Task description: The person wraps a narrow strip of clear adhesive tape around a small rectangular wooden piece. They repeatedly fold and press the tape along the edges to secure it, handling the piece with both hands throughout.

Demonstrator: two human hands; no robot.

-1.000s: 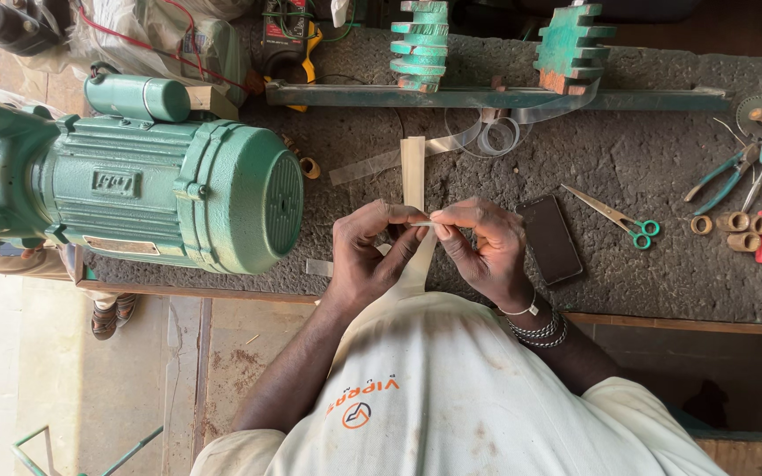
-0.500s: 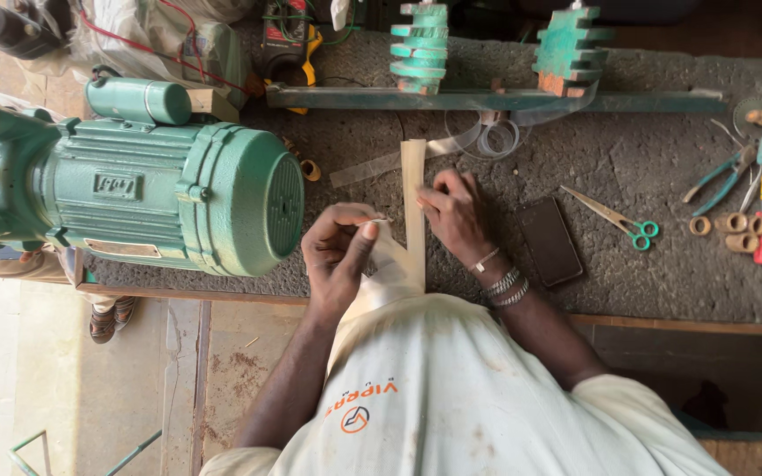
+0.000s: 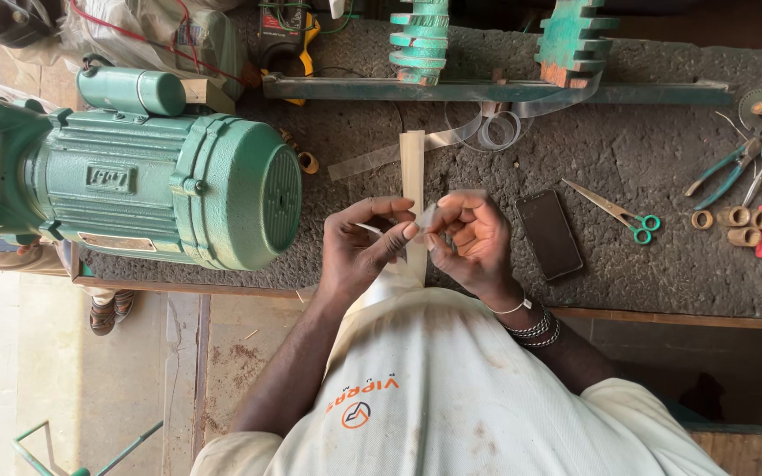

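**Two hands pinch a small clear piece over the pale strip**

The left hand (image 3: 359, 251) and the right hand (image 3: 474, 242) meet in the middle, just in front of the person's white shirt (image 3: 451, 397). Both hands have their fingers pressed together on a small clear piece (image 3: 427, 218). It is thin and see-through, and a bit blurry, so its shape is hard to tell. The piece sits between the two thumbs and first fingers.

Right under the hands lies a long pale strip (image 3: 413, 163). It is flat on the rough dark bench (image 3: 646, 159) and points away from the person. The hands hide its near end.

To the left of the strip sits a big green motor (image 3: 143, 189). It is close to the left hand but not touching it.

To the right of the strip, near the right hand, lies a black phone (image 3: 550, 234). Past the phone lie scissors (image 3: 615, 210) with green handles. Farther right are pliers (image 3: 729, 167) and some little rings (image 3: 734, 216).

Behind the strip, a curl of clear tape (image 3: 496, 130) rests by a long green bar (image 3: 487, 88).

The right wrist wears a few bangles (image 3: 531, 326).
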